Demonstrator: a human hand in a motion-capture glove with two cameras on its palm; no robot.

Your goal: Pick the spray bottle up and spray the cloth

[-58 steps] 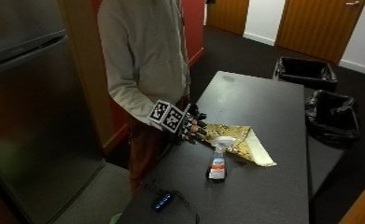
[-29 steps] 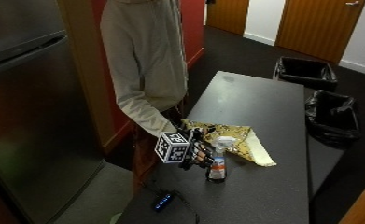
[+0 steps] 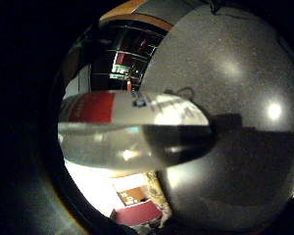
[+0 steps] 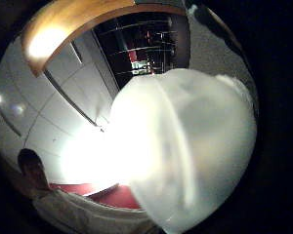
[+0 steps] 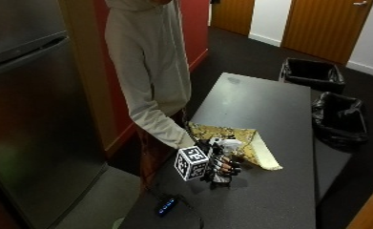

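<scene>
Hands first: the black-gloved right hand (image 5: 219, 164) has its fingers (image 5: 232, 168) curled round the small clear plastic spray bottle with a white trigger head and a red-and-white label (image 5: 222, 160), which stands upright on the dark grey speckled tabletop (image 5: 268, 102), or is barely off it; which of the two cannot be told. The other hand is not visible. In the little-finger-side palm view the bottle's body (image 3: 132, 129) fills the middle, label up against the palm, with bare tabletop (image 3: 245, 73) beyond it. In the thumb-side palm view the white head (image 4: 185, 151) blocks nearly everything, so the hand sits high on the bottle, close under the head.

The bottle stands just beside the near edge of the crumpled yellow-and-brown patterned cloth (image 5: 237, 143), which lies flat on the tabletop between the person and the far end.

Judging from this, the main risks are these. Which way the nozzle faces cannot be made out, so a spray could land on the tabletop or the person's pale sleeve (image 5: 154, 119) instead of the cloth. With fingers wrapped round the body and none seen on the trigger, shifting the grasp to reach the trigger could let the smooth bottle slip or tip. A small black device with blue lights (image 5: 167, 205) on a cable lies near on the same tabletop, and stray mist or a dropped bottle could wet it.
</scene>
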